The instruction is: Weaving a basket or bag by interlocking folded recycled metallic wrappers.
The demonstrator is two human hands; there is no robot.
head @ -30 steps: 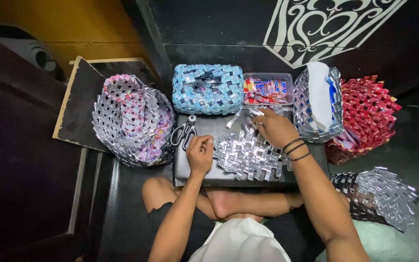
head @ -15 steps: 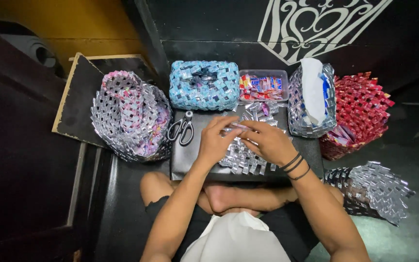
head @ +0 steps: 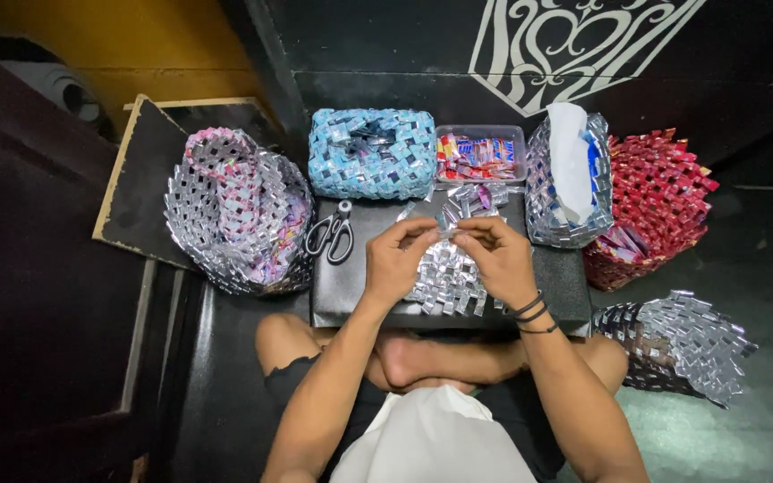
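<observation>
— On the far left, what's there?

— A dark board [head: 140, 179] leaning by the wall, then a silver woven basket with a pink-trimmed handle [head: 239, 210]. Just right of it, black-handled scissors [head: 333, 234] lie on the black tabletop [head: 351, 286], untouched.

— And the left hand?

— The left hand [head: 397, 261] is raised over the middle of the tabletop, forearm coming up from the lap, fingers curled in. Its grip is pressed together: thumb and fingertips pinch one end of a small silver folded strip [head: 447, 233].

— The strip is between both hands?

— Yes. It spans the small gap between them, above the silver woven mat [head: 447, 284] that lies flat on the tabletop. Whether the strip is joined to the mat I cannot tell.

— The right hand?

— The right hand [head: 501, 259] mirrors the left, dark bands on its wrist, its grip closed on the strip's other end, knuckles turned toward the camera.

— What's behind the hands?

— A blue woven box [head: 370, 154] at the back, then a clear tray of red, white and blue wrappers [head: 478, 156], with loose silver folded pieces [head: 469, 199] lying just in front of it.

— And further right?

— A silver woven holder with a white cloth in it [head: 573, 179], touching a red woven basket [head: 659, 201]. Lower right, on the floor, lies another silver woven piece [head: 682, 340]. Nothing blocks the hands.
</observation>
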